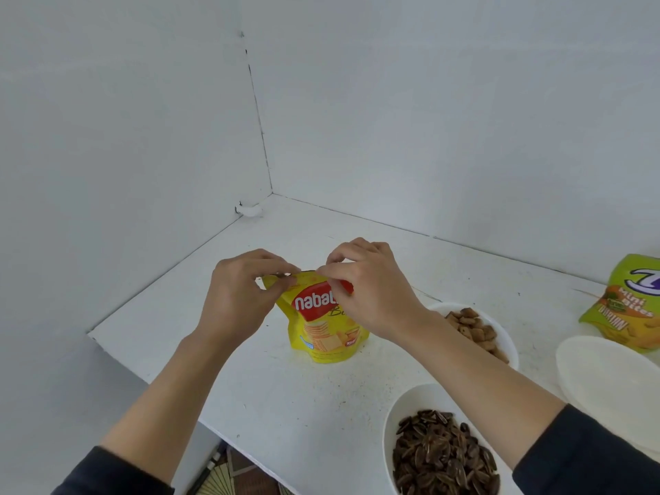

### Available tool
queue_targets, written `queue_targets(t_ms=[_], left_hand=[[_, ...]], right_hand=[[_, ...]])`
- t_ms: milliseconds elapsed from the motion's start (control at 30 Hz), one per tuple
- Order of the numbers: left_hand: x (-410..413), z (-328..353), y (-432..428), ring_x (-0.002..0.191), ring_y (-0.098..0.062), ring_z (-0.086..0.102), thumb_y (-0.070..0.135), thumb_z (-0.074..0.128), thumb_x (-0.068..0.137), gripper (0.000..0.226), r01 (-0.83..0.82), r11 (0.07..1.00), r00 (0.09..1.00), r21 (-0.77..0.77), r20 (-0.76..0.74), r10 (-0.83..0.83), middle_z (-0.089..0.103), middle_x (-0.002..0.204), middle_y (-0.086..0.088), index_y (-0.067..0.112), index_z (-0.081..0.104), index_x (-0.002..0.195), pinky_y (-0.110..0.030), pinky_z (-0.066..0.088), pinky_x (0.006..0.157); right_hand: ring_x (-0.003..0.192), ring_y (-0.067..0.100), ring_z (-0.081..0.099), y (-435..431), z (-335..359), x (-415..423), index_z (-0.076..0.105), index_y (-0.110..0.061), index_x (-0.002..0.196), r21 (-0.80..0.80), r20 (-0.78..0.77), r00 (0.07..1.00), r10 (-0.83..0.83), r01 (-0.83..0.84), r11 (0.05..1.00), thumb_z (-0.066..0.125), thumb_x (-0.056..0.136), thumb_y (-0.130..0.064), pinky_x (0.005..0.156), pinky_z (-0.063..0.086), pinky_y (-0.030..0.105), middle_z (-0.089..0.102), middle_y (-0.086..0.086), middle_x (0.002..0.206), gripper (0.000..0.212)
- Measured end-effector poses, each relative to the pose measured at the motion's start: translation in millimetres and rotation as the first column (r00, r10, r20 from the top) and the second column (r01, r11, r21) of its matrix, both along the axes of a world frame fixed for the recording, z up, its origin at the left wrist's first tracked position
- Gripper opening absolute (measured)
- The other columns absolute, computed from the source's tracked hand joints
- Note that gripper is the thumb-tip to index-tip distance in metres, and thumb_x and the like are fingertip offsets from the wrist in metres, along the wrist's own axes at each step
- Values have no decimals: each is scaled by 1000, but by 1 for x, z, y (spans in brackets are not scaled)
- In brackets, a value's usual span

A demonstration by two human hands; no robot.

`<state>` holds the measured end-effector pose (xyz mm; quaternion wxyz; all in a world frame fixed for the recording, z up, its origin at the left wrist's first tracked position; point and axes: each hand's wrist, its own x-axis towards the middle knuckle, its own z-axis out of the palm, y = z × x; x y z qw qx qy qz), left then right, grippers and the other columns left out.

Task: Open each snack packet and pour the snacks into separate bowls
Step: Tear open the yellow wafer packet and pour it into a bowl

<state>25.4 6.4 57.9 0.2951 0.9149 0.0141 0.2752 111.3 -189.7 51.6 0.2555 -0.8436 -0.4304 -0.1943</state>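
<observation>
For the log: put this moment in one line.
step: opening yellow packet | left hand: pinches top | right hand: pinches top | filled: seed bowl, biscuit bowl | empty: third bowl

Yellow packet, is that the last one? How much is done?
Done: the seed bowl and the brown-bites bowl are filled. In hand: left hand and right hand pinch the top of the yellow packet, not visibly open yet. Left: pouring it into the empty bowl. Whether the green packet is emptied, I cannot tell.
</observation>
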Motion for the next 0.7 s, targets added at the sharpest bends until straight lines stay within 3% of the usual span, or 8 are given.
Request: queue_targets(t_ms=[67,233,433,700], left_hand=[[0,0,-1,81,-3,66,11,81,83,15,-1,1000,1000,-6,-8,1,73,87,11,24,82,91,-8,43,65],[0,2,-5,80,-9,69,9,81,83,16,5,999,1000,-54,-22,-6,71,88,10,23,80,90,-32,57,75],[0,0,-4,80,-9,68,14,82,83,15,-12,996,999,-93,-36,9,72,87,11,26,81,92,-32,57,75],[-5,2,0,78,-12,69,11,83,82,13,29,996,999,-79,-12,-30,75,87,9,22,83,89,-37,58,72]], right_hand=[[95,19,60,2,2,0,77,-24,101,-1,-15,1000,17,-17,1000,67,88,-12,89,40,41,67,-8,97,20],[88,19,65,3,2,1,77,-21,98,25,-35,998,52,-51,998,65,89,-12,86,45,40,71,-6,96,17],[75,20,68,0,-8,3,78,-14,89,92,39,997,67,-70,993,66,85,-6,80,49,37,76,-4,89,15],[74,19,71,1,-6,3,79,-12,86,126,67,992,109,-117,985,66,84,-6,77,52,35,78,-3,89,14]])
